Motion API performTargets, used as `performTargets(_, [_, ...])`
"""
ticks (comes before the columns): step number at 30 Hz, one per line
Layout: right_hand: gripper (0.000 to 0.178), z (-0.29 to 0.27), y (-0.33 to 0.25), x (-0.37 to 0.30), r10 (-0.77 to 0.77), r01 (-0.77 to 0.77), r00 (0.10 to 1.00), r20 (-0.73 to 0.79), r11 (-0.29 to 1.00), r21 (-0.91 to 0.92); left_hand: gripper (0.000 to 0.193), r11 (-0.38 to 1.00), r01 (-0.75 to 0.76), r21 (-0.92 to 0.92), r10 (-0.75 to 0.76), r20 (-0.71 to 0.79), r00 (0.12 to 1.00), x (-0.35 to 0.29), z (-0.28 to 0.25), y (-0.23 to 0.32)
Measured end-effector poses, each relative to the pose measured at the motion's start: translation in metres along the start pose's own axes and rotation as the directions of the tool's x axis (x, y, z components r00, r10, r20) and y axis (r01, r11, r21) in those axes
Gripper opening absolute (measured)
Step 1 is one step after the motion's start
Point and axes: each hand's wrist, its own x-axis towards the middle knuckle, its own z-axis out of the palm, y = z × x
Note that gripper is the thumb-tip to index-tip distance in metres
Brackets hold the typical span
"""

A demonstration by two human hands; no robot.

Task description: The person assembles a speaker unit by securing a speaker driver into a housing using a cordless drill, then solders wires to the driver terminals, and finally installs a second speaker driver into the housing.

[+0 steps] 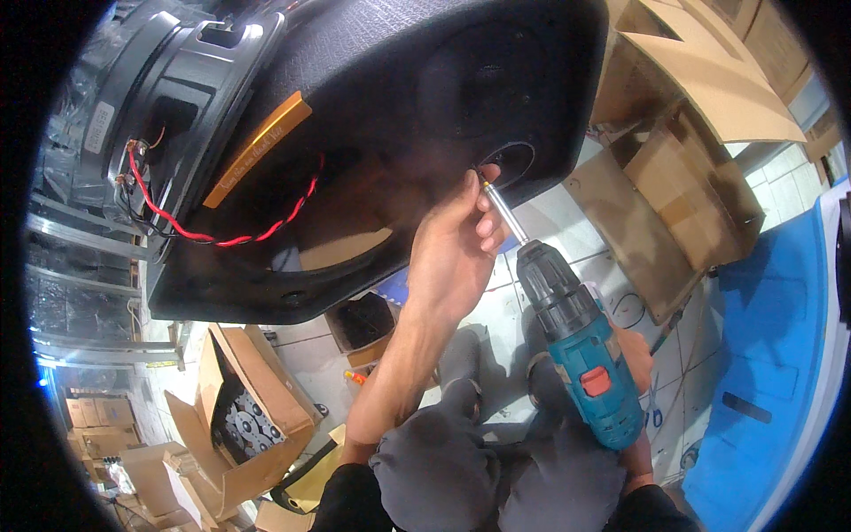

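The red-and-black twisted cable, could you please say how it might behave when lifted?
The cable is probably floppy, since it sags in a loose curve. It looks light, being thin. A hard pull might strain its connection, as one end attaches to the speaker.

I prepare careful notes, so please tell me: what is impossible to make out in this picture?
In the head view:
- Right hand: its grip, mostly hidden behind the drill.
- Silver bit: its very tip, too small and partly covered by the left hand.
- Black cabinet: its far end, cut off by the upper edge.
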Motion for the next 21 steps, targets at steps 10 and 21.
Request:
performTargets(10, [0.055,0.001,0.003,-0.002,0.01,-0.01,1.0,0.028,1.0,-0.008,0.031,0.999,-0.002,0.043,0.003,-0.039,0.999,-0.001,0.003,0.002])
performTargets(21, [0.061,0.003,0.01,-0.004,0.022,-0.022,0.991,0.131,1.0,0.004,0.054,-0.026,-0.112,0.993,0.753,0.093,0.651,0.0,-0.016,0.028])
